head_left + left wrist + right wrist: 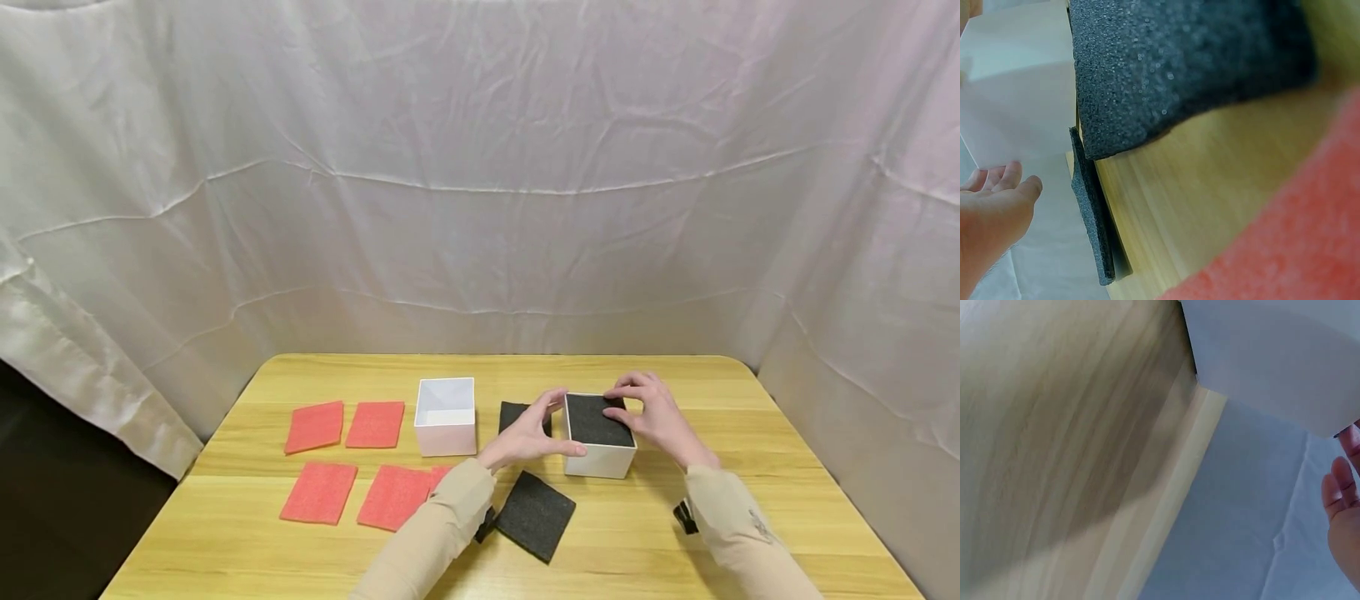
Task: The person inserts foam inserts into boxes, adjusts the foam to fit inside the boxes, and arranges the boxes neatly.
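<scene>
A white open-topped box (600,462) stands on the right half of the table, with a black foam square (587,421) lying flat level with its rim. My left hand (528,435) holds this box from the left, thumb along the front rim and fingers at the rear left corner. At the far right corner, my right hand (657,417) has its thumb on the foam and its curled fingers at the rear edge. Another black foam square (510,412) lies partly hidden behind my left hand. Nearer me rests a further black square (536,517), turned at an angle.
A second white box (446,442), its inner floor visible, stands left of my left hand. Several red foam squares (318,493) lie in two rows on the left; my left sleeve partly covers one. White curtain (510,250) hangs behind the wooden table (247,467).
</scene>
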Available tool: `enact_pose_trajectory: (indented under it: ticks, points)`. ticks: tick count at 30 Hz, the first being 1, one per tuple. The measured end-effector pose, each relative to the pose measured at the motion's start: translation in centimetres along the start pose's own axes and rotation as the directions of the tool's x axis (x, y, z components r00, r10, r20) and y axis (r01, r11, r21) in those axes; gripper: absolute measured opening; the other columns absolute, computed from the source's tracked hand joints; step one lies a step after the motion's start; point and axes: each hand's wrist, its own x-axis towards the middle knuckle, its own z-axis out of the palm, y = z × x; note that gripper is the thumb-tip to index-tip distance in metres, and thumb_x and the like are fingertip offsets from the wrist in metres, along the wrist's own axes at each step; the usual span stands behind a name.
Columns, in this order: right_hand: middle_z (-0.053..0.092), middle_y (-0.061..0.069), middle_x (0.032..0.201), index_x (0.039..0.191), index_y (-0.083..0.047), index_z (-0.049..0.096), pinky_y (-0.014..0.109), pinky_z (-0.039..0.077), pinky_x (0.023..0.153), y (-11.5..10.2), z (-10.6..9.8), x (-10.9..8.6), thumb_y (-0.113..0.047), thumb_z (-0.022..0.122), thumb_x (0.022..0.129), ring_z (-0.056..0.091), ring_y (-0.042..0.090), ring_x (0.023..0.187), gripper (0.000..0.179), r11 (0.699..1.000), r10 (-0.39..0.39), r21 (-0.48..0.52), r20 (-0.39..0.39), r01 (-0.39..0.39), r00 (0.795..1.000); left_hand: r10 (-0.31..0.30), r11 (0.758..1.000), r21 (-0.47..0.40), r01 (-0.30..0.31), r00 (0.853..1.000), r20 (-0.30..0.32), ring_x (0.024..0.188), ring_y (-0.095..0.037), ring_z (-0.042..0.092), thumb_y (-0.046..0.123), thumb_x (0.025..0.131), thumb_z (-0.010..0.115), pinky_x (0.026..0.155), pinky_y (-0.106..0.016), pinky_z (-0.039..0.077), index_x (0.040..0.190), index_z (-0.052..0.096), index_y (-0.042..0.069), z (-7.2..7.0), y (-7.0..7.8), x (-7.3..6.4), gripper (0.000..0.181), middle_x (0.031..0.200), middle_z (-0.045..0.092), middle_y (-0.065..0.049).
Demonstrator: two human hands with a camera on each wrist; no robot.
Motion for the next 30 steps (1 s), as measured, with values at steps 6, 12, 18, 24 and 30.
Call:
enact_pose_trajectory:
  ticks: [6, 12, 18, 24, 30]
  points:
    - [0.073, 0.005, 0.097, 0.092, -0.005, 0.078, 0.044, 0.055, 0.080, -0.5, -0.8, -0.1, -0.004, 0.090, 0.069, 0.067, 0.025, 0.091, 0.026, 0.994, -0.102, 0.045, 0.069, 0.099, 0.992, 0.002, 1.000, 0.008, -0.002, 1.000, 0.007, 0.154, -0.023, 0.029, 0.038, 0.085, 0.080, 0.123, -0.053, 0.030, 0.160, 0.023, 0.022, 0.0, 0.1, -0.1, 0.096, 0.166, 0.030, -0.002]
    - [0.075, 0.012, 0.107, 0.103, -0.003, 0.077, 0.052, 0.056, 0.088, -0.8, -1.3, 0.1, -0.010, 0.087, 0.076, 0.069, 0.033, 0.100, 0.029, 0.996, -0.079, 0.048, 0.250, 0.069, 0.965, -0.005, 1.000, 0.011, 0.005, 1.000, 0.008, 0.154, -0.023, 0.028, 0.038, 0.086, 0.079, 0.123, -0.051, 0.029, 0.161, 0.021, 0.019, -0.1, 0.3, -0.1, 0.097, 0.166, 0.029, -0.003]
    - [0.074, 0.017, 0.112, 0.107, -0.001, 0.076, 0.053, 0.056, 0.090, -1.0, -1.5, 0.4, -0.012, 0.085, 0.079, 0.070, 0.038, 0.104, 0.032, 0.996, -0.083, 0.056, 0.344, 0.068, 0.935, -0.005, 1.000, 0.005, 0.005, 1.000, 0.003, 0.154, -0.022, 0.029, 0.037, 0.085, 0.080, 0.123, -0.050, 0.030, 0.160, 0.023, 0.025, 0.0, 0.1, -0.1, 0.095, 0.166, 0.030, -0.002]
    - [0.074, 0.018, 0.115, 0.110, -0.001, 0.075, 0.051, 0.057, 0.088, -1.2, -1.2, 0.6, -0.013, 0.085, 0.079, 0.070, 0.038, 0.106, 0.035, 0.995, -0.092, 0.078, 0.358, 0.068, 0.929, -0.002, 1.000, -0.004, 0.002, 1.000, 0.004, 0.154, -0.022, 0.029, 0.037, 0.086, 0.080, 0.124, -0.050, 0.029, 0.161, 0.022, 0.022, 0.0, 0.1, -0.1, 0.096, 0.166, 0.029, -0.003]
    - [0.073, 0.021, 0.118, 0.114, 0.001, 0.074, 0.053, 0.056, 0.091, -1.3, -0.8, 1.1, -0.011, 0.083, 0.080, 0.068, 0.040, 0.110, 0.037, 0.994, -0.100, 0.073, 0.414, 0.077, 0.905, -0.002, 1.000, -0.013, 0.002, 1.000, 0.004, 0.155, -0.023, 0.028, 0.036, 0.086, 0.080, 0.123, -0.051, 0.029, 0.161, 0.022, 0.021, 0.0, 0.1, 0.0, 0.096, 0.166, 0.029, -0.003]
